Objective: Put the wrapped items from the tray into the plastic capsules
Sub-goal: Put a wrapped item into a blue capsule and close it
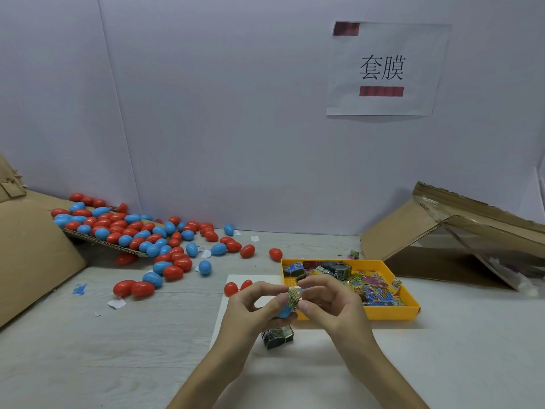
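Observation:
My left hand (253,308) grips a blue capsule half (283,312) low in the middle of the view. My right hand (327,302) pinches a small wrapped item (293,297) with a green printed wrapper, held right at the blue half's open end. Just behind my hands, the yellow tray (392,312) holds several colourful wrapped items (368,286). Another dark wrapped item (278,336) lies on the white sheet under my hands. Two red capsule pieces (236,287) lie left of the tray.
A big heap of red and blue capsules (141,234) spills from a cardboard flap at the left. A collapsed cardboard box (460,234) stands at the right. Paper scraps (116,303) dot the table. A white wall with a printed sign (386,69) closes the back.

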### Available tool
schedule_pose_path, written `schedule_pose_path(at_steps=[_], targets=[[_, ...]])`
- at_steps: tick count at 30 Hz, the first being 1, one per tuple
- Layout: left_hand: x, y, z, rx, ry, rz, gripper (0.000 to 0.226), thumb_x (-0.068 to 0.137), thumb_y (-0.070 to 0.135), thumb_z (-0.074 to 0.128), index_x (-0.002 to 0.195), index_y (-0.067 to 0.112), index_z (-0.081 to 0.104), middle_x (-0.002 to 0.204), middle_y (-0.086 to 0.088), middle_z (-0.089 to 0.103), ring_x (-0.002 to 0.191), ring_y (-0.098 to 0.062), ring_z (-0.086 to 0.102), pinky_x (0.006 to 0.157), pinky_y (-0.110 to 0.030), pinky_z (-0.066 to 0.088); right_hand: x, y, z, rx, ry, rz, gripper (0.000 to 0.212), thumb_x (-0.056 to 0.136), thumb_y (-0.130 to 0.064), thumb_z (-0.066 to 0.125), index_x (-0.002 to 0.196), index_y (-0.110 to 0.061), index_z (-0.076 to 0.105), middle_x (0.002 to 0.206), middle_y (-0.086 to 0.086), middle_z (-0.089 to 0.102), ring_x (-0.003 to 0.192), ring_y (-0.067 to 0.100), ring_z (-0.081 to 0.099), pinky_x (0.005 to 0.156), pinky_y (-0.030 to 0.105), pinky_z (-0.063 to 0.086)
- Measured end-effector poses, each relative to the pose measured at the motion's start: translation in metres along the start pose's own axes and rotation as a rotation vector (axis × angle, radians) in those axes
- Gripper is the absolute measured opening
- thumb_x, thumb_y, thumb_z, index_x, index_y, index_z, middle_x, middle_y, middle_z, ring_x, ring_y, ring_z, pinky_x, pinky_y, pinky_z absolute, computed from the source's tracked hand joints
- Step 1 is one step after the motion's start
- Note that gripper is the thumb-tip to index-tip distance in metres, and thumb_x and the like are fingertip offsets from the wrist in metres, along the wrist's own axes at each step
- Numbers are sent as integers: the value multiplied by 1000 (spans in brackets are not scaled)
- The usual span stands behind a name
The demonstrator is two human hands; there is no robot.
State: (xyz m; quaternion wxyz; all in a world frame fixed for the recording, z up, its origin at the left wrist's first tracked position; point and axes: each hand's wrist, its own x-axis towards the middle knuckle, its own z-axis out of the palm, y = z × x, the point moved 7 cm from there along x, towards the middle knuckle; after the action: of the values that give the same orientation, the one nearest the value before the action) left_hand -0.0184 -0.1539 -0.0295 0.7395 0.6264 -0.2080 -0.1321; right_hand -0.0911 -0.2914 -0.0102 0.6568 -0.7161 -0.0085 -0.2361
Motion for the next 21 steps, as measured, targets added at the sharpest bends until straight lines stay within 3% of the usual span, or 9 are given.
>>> schedule_pose_path(at_steps=[5,8,12,17,21], targets=[[0,-2,-1,-51,6,-26,21,65,34,77,78,18,76,95,-6,75,88,-32,74,70,-34,61,0,0,-1,-21,19,-35,32,80,5,74,96,-23,71,88,2,74,85,18,72,68,23,56],[0,-4,-1,-91,7,-50,26,60,37,80,76,17,75,97,-10,74,92,-32,73,70,-33,61,-1,-1,2,-104,45,-75,35,78,1,78,94,-29,70,96,-5,71,88,18,72,69,26,59],[-1,-8,-1,-273,21,-128,28,69,26,77,87,5,72,100,-20,73,93,-35,73,67,-31,60,-10,-10,5,-307,145,-229,34,74,-8,84,92,-30,65,92,-16,64,86,9,68,70,17,55],[-6,-12,8,-506,-8,-249,46,73,25,75,110,1,63,108,-21,72,96,-34,73,66,-29,60,-18,-13,9,-336,258,-300,46,73,-15,85,106,-33,60,89,-20,69,82,3,69,73,13,54],[-9,-18,10,-528,-3,-307,41,70,30,77,104,9,71,109,-14,74,93,-29,74,66,-31,61,-22,-14,13,-373,264,-348,39,74,-15,84,101,-35,64,94,-23,70,89,0,69,78,11,52]])
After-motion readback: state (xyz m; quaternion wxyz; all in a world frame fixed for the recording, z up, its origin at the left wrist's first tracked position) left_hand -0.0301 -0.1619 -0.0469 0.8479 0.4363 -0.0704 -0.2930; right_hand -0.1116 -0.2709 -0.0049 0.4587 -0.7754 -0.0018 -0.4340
